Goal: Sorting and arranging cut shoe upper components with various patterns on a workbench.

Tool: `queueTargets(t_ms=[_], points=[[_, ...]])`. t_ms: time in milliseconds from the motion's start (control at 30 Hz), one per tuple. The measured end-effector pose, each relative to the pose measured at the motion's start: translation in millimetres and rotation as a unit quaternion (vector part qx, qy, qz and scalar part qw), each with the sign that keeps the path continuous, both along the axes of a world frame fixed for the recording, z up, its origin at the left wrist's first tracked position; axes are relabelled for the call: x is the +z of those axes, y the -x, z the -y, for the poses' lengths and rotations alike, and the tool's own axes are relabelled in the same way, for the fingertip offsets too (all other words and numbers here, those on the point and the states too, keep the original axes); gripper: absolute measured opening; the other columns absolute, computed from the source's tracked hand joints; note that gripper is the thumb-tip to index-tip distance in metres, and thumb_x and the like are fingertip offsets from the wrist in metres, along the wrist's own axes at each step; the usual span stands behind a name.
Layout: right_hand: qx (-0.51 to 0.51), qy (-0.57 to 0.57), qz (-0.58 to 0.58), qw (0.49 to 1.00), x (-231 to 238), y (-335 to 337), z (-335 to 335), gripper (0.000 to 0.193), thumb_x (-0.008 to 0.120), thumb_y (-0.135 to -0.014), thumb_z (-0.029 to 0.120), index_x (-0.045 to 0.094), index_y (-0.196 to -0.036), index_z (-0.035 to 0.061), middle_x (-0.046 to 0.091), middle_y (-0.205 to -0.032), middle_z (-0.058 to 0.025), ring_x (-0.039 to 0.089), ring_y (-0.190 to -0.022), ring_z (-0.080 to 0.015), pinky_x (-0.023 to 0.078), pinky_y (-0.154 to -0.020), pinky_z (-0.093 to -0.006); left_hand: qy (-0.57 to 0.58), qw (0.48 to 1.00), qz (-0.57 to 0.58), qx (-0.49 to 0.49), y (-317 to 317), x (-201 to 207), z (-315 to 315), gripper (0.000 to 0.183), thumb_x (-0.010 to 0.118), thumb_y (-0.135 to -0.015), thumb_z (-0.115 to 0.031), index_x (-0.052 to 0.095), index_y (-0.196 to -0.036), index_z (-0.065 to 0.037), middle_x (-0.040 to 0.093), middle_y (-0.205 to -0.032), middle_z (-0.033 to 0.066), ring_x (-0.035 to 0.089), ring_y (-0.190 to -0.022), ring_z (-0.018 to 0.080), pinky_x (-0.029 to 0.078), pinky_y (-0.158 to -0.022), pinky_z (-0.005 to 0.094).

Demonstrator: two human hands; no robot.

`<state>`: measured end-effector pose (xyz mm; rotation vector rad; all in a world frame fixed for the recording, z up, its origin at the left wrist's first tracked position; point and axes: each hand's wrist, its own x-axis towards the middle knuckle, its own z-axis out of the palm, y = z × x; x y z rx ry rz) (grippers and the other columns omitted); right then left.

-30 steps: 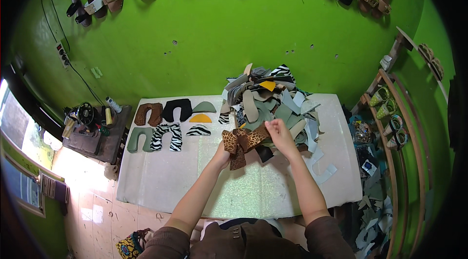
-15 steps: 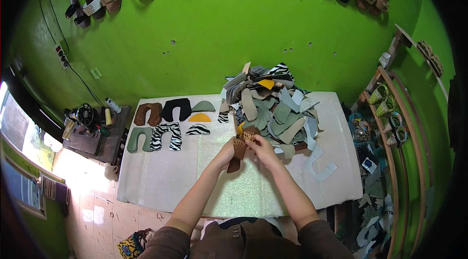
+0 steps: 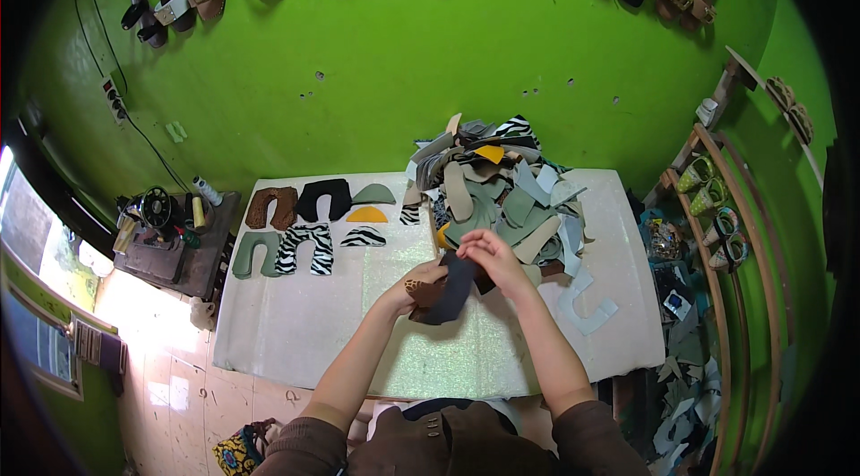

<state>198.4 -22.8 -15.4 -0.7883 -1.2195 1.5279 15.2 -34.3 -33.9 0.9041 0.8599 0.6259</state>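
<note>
Over the middle of the white table, my left hand [image 3: 416, 290] is closed on a brown leopard-print material piece [image 3: 426, 293] with a dark grey piece [image 3: 455, 290] overlapping it. My right hand [image 3: 498, 263] has its fingers bent and pinched at the top edge of the dark grey piece. A dark brown patch shows under the right palm; I cannot tell whether it is held. Just beyond the hands rises a heap of cut material pieces [image 3: 491, 198]. To the left lie sorted U-shaped pieces in brown [image 3: 261, 211], black [image 3: 313, 192], green [image 3: 244, 257] and zebra print [image 3: 294, 256].
Half-round pieces in green [image 3: 374, 195], yellow [image 3: 366, 216] and zebra print [image 3: 364, 237] lie beside the U-shapes. A pale U-shaped piece [image 3: 587, 304] rests on the white table [image 3: 305, 333] at right. A sewing machine [image 3: 157, 207] stands left; a wooden rack [image 3: 717, 315] stands right.
The pieces in my hands have been turned and fanned apart, so a dark grey one now shows. My right hand has moved slightly right and up; the left has shifted slightly left.
</note>
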Motion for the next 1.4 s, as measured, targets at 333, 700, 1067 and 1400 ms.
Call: queueTargets(t_ms=[333,700,1067,1400], points=[[0.047,-0.184,0.259,0.947,6,-3,4,0.035,0.047,-0.073,-0.01,0.059,-0.103,0.0041,0.057,-0.097,-0.008,0.055,-0.092,-0.0218,0.043,-0.082,-0.0277,-0.005,0.999,-0.017,0.035,4,6,-1,0.019,0.044,-0.088,-0.017,0.052,-0.098,-0.003,0.053,-0.075,0.0017,0.051,-0.061,0.0098,0.042,-0.053,0.0211],[-0.021,-0.295,0.339,0.893,-8,5,16,0.042,0.058,-0.07,0.0,0.06,-0.109,0.0164,0.052,-0.102,-0.0066,0.049,-0.098,-0.0227,0.039,-0.086,-0.0295,-0.111,0.99,-0.084,0.017,11,-1,-5,0.022,0.044,-0.087,-0.015,0.052,-0.104,-0.003,0.053,-0.086,0.002,0.051,-0.073,0.0075,0.042,-0.063,0.0207],[0.041,-0.064,0.067,0.995,20,-5,26,0.014,0.045,-0.089,0.011,0.054,-0.094,0.0007,0.054,-0.101,-0.0093,0.051,-0.098,-0.0181,0.038,-0.089,-0.0294,-0.006,0.997,0.07,0.01,7,17,3,0.033,0.047,-0.085,-0.008,0.043,-0.118,-0.001,0.055,-0.095,0.0047,0.054,-0.081,0.01,0.046,-0.073,0.0244],[-0.092,-0.163,-0.01,0.982,36,-14,27,0.01,0.047,-0.087,0.005,0.052,-0.095,0.0011,0.057,-0.085,-0.0059,0.054,-0.077,-0.0118,0.043,-0.072,-0.024,-0.005,0.999,0.032,0.031,15,3,-3,0.022,0.043,-0.091,-0.011,0.046,-0.109,0.001,0.059,-0.093,0.0083,0.057,-0.074,0.0127,0.049,-0.07,0.0262]])
